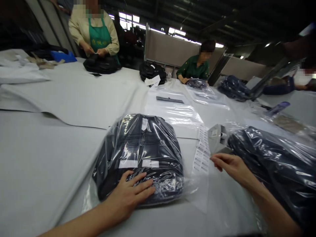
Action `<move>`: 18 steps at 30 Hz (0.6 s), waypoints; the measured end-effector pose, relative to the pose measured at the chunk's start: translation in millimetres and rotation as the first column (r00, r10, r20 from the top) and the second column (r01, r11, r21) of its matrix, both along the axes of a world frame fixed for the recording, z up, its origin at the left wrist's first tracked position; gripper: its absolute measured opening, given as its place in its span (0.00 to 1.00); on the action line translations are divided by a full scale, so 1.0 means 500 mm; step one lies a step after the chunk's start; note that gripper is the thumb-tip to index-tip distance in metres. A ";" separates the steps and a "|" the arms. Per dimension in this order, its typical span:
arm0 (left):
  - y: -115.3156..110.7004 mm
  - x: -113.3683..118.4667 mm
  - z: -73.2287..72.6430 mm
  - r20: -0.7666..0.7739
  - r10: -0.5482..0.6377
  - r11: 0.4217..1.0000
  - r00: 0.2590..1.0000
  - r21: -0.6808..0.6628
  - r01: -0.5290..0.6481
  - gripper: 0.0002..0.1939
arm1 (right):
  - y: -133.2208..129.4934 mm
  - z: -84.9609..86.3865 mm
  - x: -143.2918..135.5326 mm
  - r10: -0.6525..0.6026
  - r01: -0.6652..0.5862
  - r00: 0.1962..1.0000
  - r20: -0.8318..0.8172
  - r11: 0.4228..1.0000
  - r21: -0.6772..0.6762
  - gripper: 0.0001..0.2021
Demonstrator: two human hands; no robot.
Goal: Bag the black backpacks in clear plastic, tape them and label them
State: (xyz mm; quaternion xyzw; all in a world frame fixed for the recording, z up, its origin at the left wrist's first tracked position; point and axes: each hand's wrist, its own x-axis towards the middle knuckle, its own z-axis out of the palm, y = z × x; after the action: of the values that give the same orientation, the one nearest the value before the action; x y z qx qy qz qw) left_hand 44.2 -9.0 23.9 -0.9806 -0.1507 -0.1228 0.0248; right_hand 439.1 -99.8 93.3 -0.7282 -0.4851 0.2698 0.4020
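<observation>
A dark bag in clear plastic (150, 141) lies in front of me, with two white labels showing on its front and a small white tag near its top. My left hand (134, 194) rests on the lower part of the plastic, fingers spread. To the right, my right hand (227, 164) has thumb and fingers pinched together at the edge of a strip of printed stickers (202, 153). Whether a sticker is between the fingertips is too small to tell. A grey dispenser-like object (216, 136) stands just beyond that hand.
More plastic-wrapped dark bags (274, 161) lie at the right. Flat plastic with a dark strip (170, 99) is beyond the bag. Across the table (61, 102), a person in a green apron (97, 34) and another in dark green (195, 69) handle dark items.
</observation>
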 end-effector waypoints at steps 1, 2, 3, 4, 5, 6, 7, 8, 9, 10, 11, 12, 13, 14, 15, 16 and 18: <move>0.001 -0.002 0.001 -0.015 -0.013 1.000 1.000 -0.012 0.013 0.37 | 0.009 0.043 -0.036 0.270 -0.268 0.962 0.032 0.961 -0.067 0.11; 0.002 -0.004 0.002 -0.030 -0.030 0.999 0.999 -0.024 0.030 0.37 | 0.021 0.085 -0.076 0.506 -0.498 0.862 0.034 0.857 -0.132 0.11; 0.004 -0.005 0.002 -0.041 -0.046 0.998 0.998 -0.037 0.045 0.37 | 0.034 0.122 -0.117 0.696 -0.680 0.718 0.020 0.708 -0.193 0.09; 0.005 -0.006 0.002 -0.047 -0.059 0.997 0.997 -0.049 0.057 0.37 | 0.050 0.151 -0.156 0.806 -0.787 0.591 0.008 0.579 -0.214 0.08; 0.006 -0.007 0.002 -0.051 -0.065 0.996 0.997 -0.060 0.062 0.37 | 0.068 0.171 -0.193 0.873 -0.848 0.487 0.021 0.478 -0.229 0.08; 0.006 -0.007 0.002 -0.052 -0.064 0.996 0.997 -0.069 0.061 0.36 | 0.086 0.181 -0.225 0.919 -0.884 0.392 0.050 0.391 -0.255 0.09; 0.006 -0.007 0.002 -0.052 -0.064 0.995 0.997 -0.077 0.060 0.36 | 0.104 0.183 -0.252 0.946 -0.900 0.311 0.093 0.325 -0.289 0.10; 0.006 -0.007 0.002 -0.053 -0.064 0.995 0.997 -0.083 0.060 0.36 | 0.122 0.178 -0.274 0.960 -0.900 0.238 0.147 0.275 -0.338 0.11; 0.006 -0.007 0.001 -0.052 -0.065 0.994 0.997 -0.088 0.060 0.36 | 0.138 0.169 -0.293 0.965 -0.887 0.167 0.203 0.237 -0.397 0.12; 0.005 -0.007 0.001 -0.050 -0.067 0.994 0.997 -0.093 0.062 0.36 | 0.152 0.156 -0.310 0.961 -0.865 0.102 0.255 0.213 -0.455 0.13; 0.005 -0.007 0.000 -0.043 -0.069 0.993 0.997 -0.097 0.065 0.36 | 0.165 0.142 -0.325 0.952 -0.838 0.045 0.304 0.202 -0.508 0.14; 0.005 -0.008 0.000 -0.034 -0.071 0.993 0.997 -0.101 0.067 0.36 | 0.176 0.128 -0.339 0.937 -0.809 -0.003 0.349 0.203 -0.552 0.14; 0.005 -0.008 0.000 -0.023 -0.073 0.992 0.997 -0.106 0.070 0.34 | 0.186 0.114 -0.353 0.921 -0.780 -0.042 0.386 0.211 -0.590 0.14; 0.005 -0.009 0.000 -0.006 -0.072 0.991 0.997 -0.111 0.071 0.33 | 0.196 0.102 -0.365 0.907 -0.753 -0.078 0.413 0.218 -0.621 0.12; 0.006 -0.009 0.000 0.013 -0.072 0.991 0.997 -0.116 0.073 0.31 | 0.205 0.090 -0.377 0.895 -0.730 -0.108 0.433 0.224 -0.646 0.10; 0.006 -0.009 0.001 0.030 -0.073 0.990 0.997 -0.121 0.076 0.29 | 0.212 0.078 -0.388 0.884 -0.709 -0.125 0.450 0.238 -0.664 0.08; 0.007 -0.009 0.005 0.053 -0.077 0.988 0.996 -0.128 0.083 0.26 | 0.226 0.058 -0.404 0.884 -0.663 -0.143 0.446 0.249 -0.706 0.05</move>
State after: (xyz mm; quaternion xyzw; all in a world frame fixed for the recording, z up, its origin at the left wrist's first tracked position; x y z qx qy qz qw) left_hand 39.9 -5.4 26.2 -0.9822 -0.1193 -0.1370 -0.0480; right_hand 237.1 12.9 122.1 -0.3492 -0.9017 0.1396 -0.2134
